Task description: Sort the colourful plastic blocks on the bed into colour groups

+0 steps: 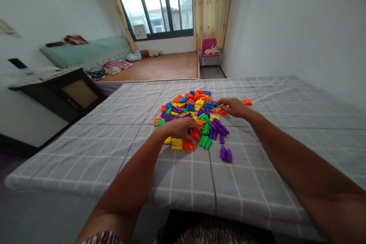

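Observation:
A heap of plastic toy building blocks, shaped like short tubes joined side by side, lies on the checked cloth in orange, blue, yellow, green and purple. At its near side, my left hand reaches in with thumb and fingers curved apart, close around an orange block. My right hand is at the heap's right edge, thumb and forefinger slightly apart beside a blue block. Purple blocks lie nearer to me, and an orange block sits apart, beyond my right wrist.
A grey checked cloth covers the large flat surface, with its edge close to my body. Behind it stand a bed platform, a pink chair with a plush toy, and a window. At left is a dark cabinet.

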Tool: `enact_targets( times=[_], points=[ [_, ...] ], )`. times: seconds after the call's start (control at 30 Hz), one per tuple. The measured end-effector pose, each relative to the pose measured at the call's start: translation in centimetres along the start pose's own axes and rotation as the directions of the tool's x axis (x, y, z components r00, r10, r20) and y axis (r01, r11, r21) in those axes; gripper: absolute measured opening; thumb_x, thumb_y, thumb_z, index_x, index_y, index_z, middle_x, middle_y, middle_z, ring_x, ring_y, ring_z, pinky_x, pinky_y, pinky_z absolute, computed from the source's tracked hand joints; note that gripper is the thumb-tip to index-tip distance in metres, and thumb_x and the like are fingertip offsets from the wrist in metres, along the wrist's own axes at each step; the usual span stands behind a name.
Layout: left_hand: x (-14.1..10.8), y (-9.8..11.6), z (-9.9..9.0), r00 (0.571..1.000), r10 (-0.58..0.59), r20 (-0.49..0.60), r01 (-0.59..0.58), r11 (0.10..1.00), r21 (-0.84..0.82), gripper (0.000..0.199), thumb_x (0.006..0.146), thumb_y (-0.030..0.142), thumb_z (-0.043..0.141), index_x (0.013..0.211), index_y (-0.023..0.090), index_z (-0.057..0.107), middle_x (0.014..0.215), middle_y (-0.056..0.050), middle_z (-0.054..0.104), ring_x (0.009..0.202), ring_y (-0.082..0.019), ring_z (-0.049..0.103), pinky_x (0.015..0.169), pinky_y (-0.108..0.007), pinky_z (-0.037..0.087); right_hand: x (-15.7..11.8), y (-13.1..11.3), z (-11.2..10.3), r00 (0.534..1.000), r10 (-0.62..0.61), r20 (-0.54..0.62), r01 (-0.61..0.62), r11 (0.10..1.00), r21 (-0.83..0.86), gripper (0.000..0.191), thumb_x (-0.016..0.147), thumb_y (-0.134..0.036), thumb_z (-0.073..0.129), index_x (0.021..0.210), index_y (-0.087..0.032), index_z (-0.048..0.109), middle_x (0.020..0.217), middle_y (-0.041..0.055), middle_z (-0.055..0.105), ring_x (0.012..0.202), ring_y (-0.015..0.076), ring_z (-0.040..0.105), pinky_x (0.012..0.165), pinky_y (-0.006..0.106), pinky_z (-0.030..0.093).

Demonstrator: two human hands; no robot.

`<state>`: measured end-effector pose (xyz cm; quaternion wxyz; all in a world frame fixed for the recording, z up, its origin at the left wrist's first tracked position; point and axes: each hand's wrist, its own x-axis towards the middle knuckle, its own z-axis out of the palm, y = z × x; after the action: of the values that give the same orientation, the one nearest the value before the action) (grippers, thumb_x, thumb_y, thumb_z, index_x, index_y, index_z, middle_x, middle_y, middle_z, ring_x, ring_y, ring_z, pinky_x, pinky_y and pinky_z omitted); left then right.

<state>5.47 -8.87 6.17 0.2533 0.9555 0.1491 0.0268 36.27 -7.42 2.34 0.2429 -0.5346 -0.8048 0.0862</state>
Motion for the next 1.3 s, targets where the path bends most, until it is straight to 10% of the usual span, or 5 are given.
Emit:
enact_targets(
  times=[0.17,0.53,0.8,0.97,1.3],
  points=[
    [0.1,-0.3,0.1,0.981,-0.058,-0.183,0.055,0.998,-0.024,0.038,0.071,0.021,0.074,0.108,0.022,0.068,0.108,-0.005,0.066,0.098,-0.019,0.061,0.090,-0.030,0.047,0.1,-2.9,-0.9,0.997,-0.074,0.027,0.068,0.985,0.157,0.021,0.084,-0.029,0.056,0.096,-0.020,0.071,0.095,0.0045,0.073,0.082,0.0187,0.066,0.076,0.031,0.050],
    [3.0,-1.4,2.8,0.735,-0.244,-0.633,0.025,0.942,-0.334,0.040,0.073,0.028,0.072,0.110,0.019,0.058,0.104,-0.005,0.060,0.086,-0.015,0.060,0.069,-0.026,0.055,0.3,-7.9,0.9,0.981,-0.191,0.034,0.138,0.808,0.573,0.047,0.074,-0.038,0.073,0.114,-0.019,0.060,0.111,0.0074,0.065,0.088,0.0175,0.066,0.074,0.030,0.055],
    [2.1,-1.1,1.6,0.786,-0.180,-0.591,0.020,0.963,-0.267,0.028,0.083,0.024,0.058,0.111,0.021,0.063,0.121,-0.009,0.060,0.108,-0.020,0.060,0.088,-0.036,0.055,-1.0,0.5,-4.3,0.983,0.116,-0.141,-0.085,0.974,0.211,0.037,0.073,-0.032,0.070,0.107,-0.018,0.065,0.105,0.0078,0.068,0.090,0.0191,0.065,0.076,0.032,0.054],
    [1.5,-2.6,0.9,0.770,-0.202,-0.605,0.140,0.979,-0.149,0.023,0.085,0.024,0.053,0.103,0.021,0.068,0.106,-0.006,0.069,0.100,-0.021,0.065,0.089,-0.039,0.054,-6.5,6.9,-7.6,0.806,0.497,-0.322,-0.513,0.858,0.041,0.031,0.072,-0.033,0.069,0.098,-0.017,0.069,0.090,0.0086,0.071,0.080,0.0205,0.066,0.070,0.029,0.054],
    [1.2,-2.6,0.9,0.790,-0.226,-0.570,0.257,0.966,-0.028,0.024,0.087,0.026,0.052,0.103,0.019,0.069,0.103,-0.006,0.070,0.096,-0.019,0.064,0.089,-0.035,0.050,-7.0,7.0,-5.4,0.748,0.519,-0.413,-0.539,0.839,0.078,0.039,0.077,-0.043,0.071,0.106,-0.018,0.068,0.096,0.0095,0.067,0.083,0.0197,0.065,0.071,0.031,0.055]
  ],
)
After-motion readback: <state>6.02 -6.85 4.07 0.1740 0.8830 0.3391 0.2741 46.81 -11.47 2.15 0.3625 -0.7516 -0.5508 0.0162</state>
